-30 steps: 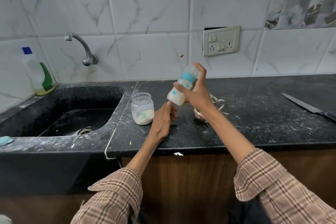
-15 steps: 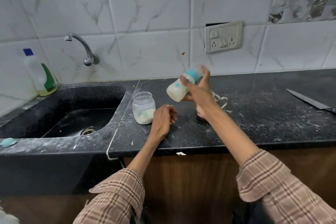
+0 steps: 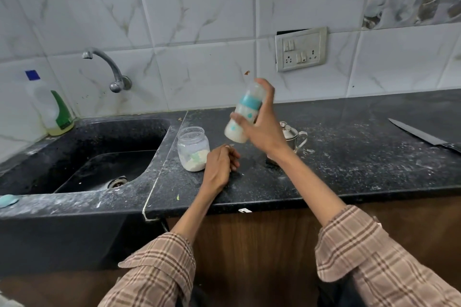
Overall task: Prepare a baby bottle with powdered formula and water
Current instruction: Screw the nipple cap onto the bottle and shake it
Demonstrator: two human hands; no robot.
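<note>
Milky-white liquid fills the baby bottle (image 3: pixel 245 117), gripped in the right hand (image 3: pixel 262 129) above the counter (image 3: pixel 349 157). Half a second ago it lay nearly sideways; now it stands almost upright, cap toward 12 o'clock, so shaking seems underway. The left hand (image 3: pixel 220 166) rests loosely curled, empty, beside the powder jar (image 3: pixel 192 148) at its 9 o'clock.

1. We find the bottle (image 3: pixel 245 117) clasped in the fingers of the right hand (image 3: pixel 262 127), raised above the counter (image 3: pixel 349 157).
2. Just left of the left hand's (image 3: pixel 219 167) curled fingers stands the jar (image 3: pixel 193 148), on the counter.
3. Behind the right fingers and wrist sits the small kettle (image 3: pixel 290 136).
4. Far right of all fingers lies the knife (image 3: pixel 424 135).
5. Left of the jar lies the sink (image 3: pixel 99 157), with the tap (image 3: pixel 109 70) and the detergent bottle (image 3: pixel 53 109) behind it.
</note>
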